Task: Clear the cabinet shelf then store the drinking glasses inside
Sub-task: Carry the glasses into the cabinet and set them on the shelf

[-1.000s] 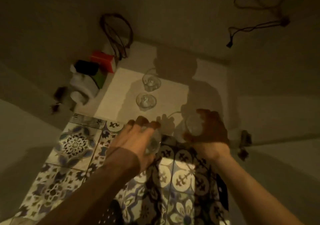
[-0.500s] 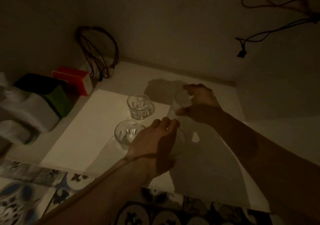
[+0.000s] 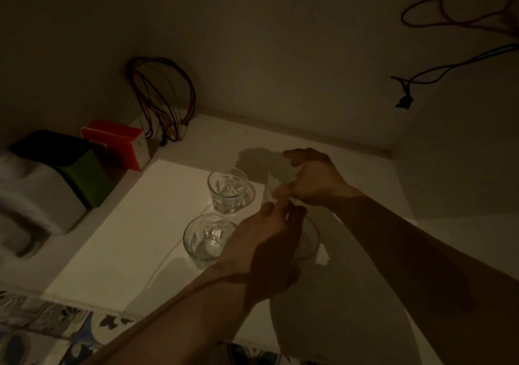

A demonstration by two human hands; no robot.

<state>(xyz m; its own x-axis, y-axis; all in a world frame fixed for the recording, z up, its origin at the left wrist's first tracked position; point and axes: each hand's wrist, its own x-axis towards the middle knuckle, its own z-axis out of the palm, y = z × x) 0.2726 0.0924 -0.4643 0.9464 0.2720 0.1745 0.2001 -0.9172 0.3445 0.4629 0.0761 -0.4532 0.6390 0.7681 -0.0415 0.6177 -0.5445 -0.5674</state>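
Inside a dim cabinet, two clear drinking glasses stand on the white shelf (image 3: 118, 255): a far glass (image 3: 229, 190) and a near glass (image 3: 206, 238). My left hand (image 3: 266, 246) grips a third glass (image 3: 309, 242) just right of the near one, low on the shelf. My right hand (image 3: 311, 180) reaches further in and holds a fourth glass (image 3: 273, 177) between thumb and fingers, right of the far glass. Both held glasses are partly hidden by my hands.
Along the left side sit a red box (image 3: 118, 142), a green and black container (image 3: 78, 168) and a white bundle (image 3: 31, 198). A coil of wires (image 3: 161, 103) hangs in the back corner; more wires (image 3: 449, 63) hang upper right. Patterned tiles (image 3: 56, 333) border the shelf's front.
Both hands moved from over the tiled edge into the cabinet, each carrying a glass. Over the last half second they barely shifted beside the two standing glasses.
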